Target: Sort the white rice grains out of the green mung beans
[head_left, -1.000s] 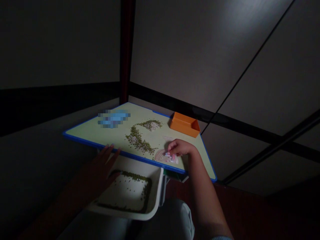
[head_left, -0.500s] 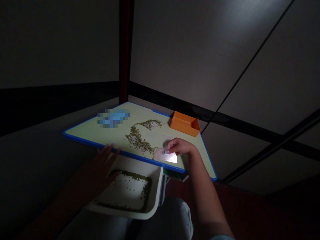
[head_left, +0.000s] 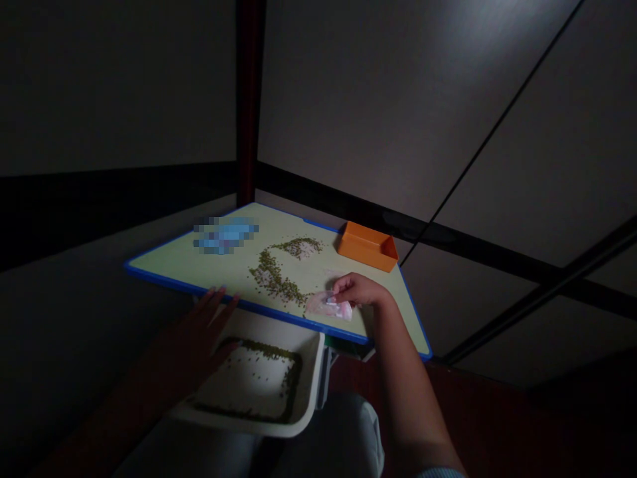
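Observation:
My right hand point(head_left: 359, 290) pinches a clear half-round piece of plastic that looks like a protractor point(head_left: 318, 305), tilted low over the pale table top point(head_left: 219, 269). Just left of it lies a curved band of small green beans point(head_left: 279, 282), with whitish grains among them. A second patch of beans and pale grains point(head_left: 304, 247) is farther back. My left hand point(head_left: 206, 332) is in shadow, fingers spread, the tips by the table's blue front edge. Below that edge is a white basin point(head_left: 309, 398), with green beans gathered along its inner sides.
An orange open box point(head_left: 367, 247) stands at the table's back right. At the back left lies a blue item point(head_left: 226, 236), blurred out. Dark panelled walls point(head_left: 348, 119) close in behind the table, and my knee point(head_left: 338, 431) is under its front.
The bright glare on the clear plastic piece has gone, and it looks pinkish and slightly tilted. My right hand has barely shifted; my left hand stays put.

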Demonstrator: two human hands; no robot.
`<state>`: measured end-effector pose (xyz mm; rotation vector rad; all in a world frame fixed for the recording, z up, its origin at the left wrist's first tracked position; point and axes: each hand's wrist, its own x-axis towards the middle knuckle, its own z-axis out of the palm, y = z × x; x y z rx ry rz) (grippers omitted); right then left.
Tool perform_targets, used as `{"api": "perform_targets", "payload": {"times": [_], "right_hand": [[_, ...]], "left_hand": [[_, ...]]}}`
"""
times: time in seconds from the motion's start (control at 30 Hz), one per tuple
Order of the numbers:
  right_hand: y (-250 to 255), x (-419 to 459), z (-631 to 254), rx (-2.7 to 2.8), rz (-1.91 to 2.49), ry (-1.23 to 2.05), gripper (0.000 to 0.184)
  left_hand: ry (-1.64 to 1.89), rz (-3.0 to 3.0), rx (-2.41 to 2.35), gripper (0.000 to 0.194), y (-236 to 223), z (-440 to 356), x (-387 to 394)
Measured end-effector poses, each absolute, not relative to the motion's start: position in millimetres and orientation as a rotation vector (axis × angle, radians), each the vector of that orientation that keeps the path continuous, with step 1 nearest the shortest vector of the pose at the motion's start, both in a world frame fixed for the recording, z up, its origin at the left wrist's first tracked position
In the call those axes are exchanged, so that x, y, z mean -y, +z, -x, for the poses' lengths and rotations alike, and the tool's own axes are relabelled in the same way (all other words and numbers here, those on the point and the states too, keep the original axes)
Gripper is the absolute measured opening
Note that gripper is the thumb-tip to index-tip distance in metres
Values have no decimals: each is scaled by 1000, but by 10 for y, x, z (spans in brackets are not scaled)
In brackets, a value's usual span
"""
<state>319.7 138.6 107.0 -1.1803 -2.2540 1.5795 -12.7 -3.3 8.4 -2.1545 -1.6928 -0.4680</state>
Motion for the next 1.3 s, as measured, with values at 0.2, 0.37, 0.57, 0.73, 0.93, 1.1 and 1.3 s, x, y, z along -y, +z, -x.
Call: {"api": "perform_targets", "payload": {"times": [0.2, 0.37, 0.57, 0.73, 0.93, 1.1, 1.3], "right_hand": [[1062, -1394, -3212, 2221, 1140, 1603, 26], [1082, -1372, -3188, 2209, 1205, 1562, 21], [1114, -1341, -3167, 2186, 1240, 1506, 19], [1120, -1342, -3172, 2181, 1195, 1514, 20], [1093, -1352, -3157, 2177, 1209, 1500, 22], [1086, -1361, -3159, 2173, 1150, 1524, 25], [1066, -1383, -3170, 2198, 1160, 1528, 27]], "left_hand": [[-479, 2161, 1704, 71, 50, 132, 25], [-452, 2160, 1719, 70, 94, 115, 37], [-414, 2155, 1724, 68, 169, 82, 61], [-436, 2152, 1696, 69, 134, 106, 55], [-470, 2136, 1686, 69, 85, 106, 37], [-463, 2124, 1685, 68, 120, 88, 70], [-427, 2132, 1670, 69, 125, 106, 54]]}}
